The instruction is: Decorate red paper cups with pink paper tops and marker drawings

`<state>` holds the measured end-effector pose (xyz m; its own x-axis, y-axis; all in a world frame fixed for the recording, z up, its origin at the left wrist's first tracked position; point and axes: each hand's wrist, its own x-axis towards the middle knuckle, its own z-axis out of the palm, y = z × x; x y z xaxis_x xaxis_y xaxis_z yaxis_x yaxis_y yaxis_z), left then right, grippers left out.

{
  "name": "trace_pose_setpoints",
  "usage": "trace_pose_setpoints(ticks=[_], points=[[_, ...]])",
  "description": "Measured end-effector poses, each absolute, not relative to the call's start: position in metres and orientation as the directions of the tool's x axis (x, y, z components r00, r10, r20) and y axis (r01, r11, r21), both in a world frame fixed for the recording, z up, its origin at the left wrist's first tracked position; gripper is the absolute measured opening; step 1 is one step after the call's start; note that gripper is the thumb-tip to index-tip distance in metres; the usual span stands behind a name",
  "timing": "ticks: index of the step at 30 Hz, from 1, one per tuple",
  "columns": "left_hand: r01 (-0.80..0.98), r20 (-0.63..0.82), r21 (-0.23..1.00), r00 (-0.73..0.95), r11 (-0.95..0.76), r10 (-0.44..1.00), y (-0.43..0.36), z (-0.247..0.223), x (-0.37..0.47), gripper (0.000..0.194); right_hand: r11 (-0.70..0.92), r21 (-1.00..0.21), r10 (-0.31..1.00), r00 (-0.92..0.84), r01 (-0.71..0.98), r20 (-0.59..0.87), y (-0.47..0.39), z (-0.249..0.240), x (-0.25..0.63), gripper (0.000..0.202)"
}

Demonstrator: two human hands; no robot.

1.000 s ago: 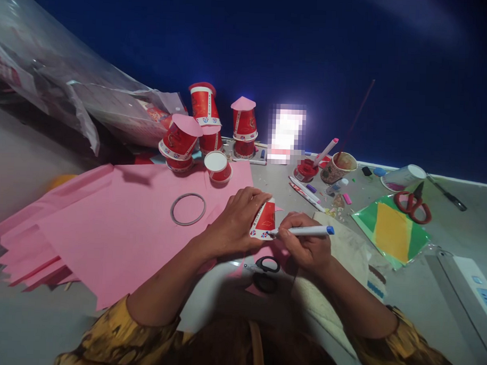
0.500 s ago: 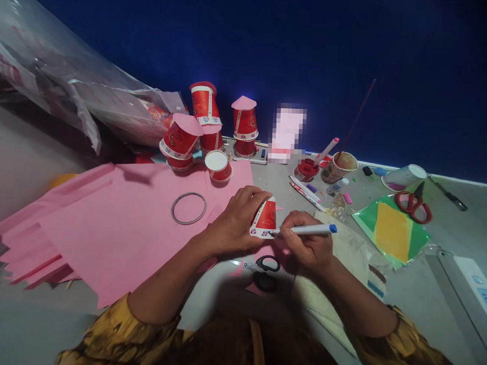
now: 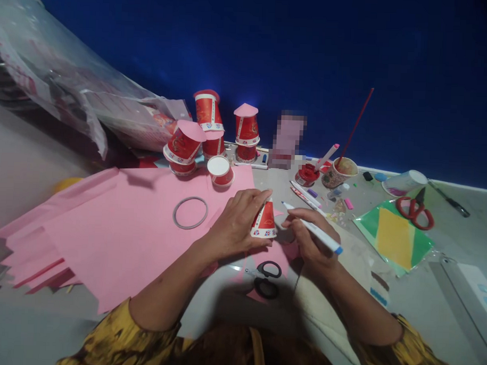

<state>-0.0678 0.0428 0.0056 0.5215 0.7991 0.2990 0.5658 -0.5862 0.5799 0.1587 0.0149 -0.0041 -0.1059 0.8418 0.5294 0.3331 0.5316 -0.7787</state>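
Note:
My left hand (image 3: 236, 222) is closed around a red paper cup (image 3: 268, 218), tilted with its white rim toward me. Blue and red marks run along that rim. Between the fingers of my right hand (image 3: 316, 233) is a white marker (image 3: 319, 237) with a blue end; its tip points up and left, apart from the cup. Black-handled scissors (image 3: 267, 269) lie on pink scraps just below the cup. Left of my left hand, a grey ring (image 3: 190, 212) rests on large pink paper sheets (image 3: 117, 236).
Several stacked red cups with pink tops (image 3: 246, 124) stand at the back, beside a short cup (image 3: 220, 172). Behind my right hand are a red paint jar (image 3: 307, 175) and a paper cup holding a stick (image 3: 339, 174). Red-handled scissors (image 3: 415, 212) lie on a green packet (image 3: 364, 221).
My right hand has drawn the marker tip away from the cup's rim and swung it upward. My left hand still holds the cup, and more marks show on its rim.

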Motion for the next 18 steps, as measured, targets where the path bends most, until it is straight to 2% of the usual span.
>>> trace_pose_setpoints(ticks=[2,6,8,10,13,18], points=[[0.56,0.313,0.585,0.512,-0.587,0.8,0.043,0.006,-0.068,0.111,0.58,-0.703,0.809,-0.19,0.412,0.557,0.022,-0.003,0.162,0.026],[0.531,0.333,0.598,0.517,-0.6,0.789,0.043,0.006,-0.068,0.111,0.667,-0.581,0.744,-0.383,0.466,0.548,0.037,-0.008,0.17,0.085],[0.506,0.338,0.614,0.525,-0.606,0.781,0.043,0.007,-0.067,0.115,0.685,-0.555,0.728,-0.453,0.472,0.514,0.042,-0.012,0.174,0.103],[0.477,0.343,0.637,0.529,-0.606,0.777,0.042,0.008,-0.066,0.118,0.682,-0.552,0.73,-0.497,0.48,0.47,0.044,-0.015,0.176,0.108],[0.434,0.305,0.702,0.534,-0.565,0.789,0.041,0.014,-0.067,0.117,0.663,-0.576,0.742,-0.52,0.478,0.422,0.044,-0.014,0.178,0.103],[0.376,0.149,0.849,0.506,-0.372,0.85,0.039,0.028,-0.076,0.123,0.561,-0.717,0.811,-0.45,0.415,0.374,0.044,-0.006,0.182,0.099]])
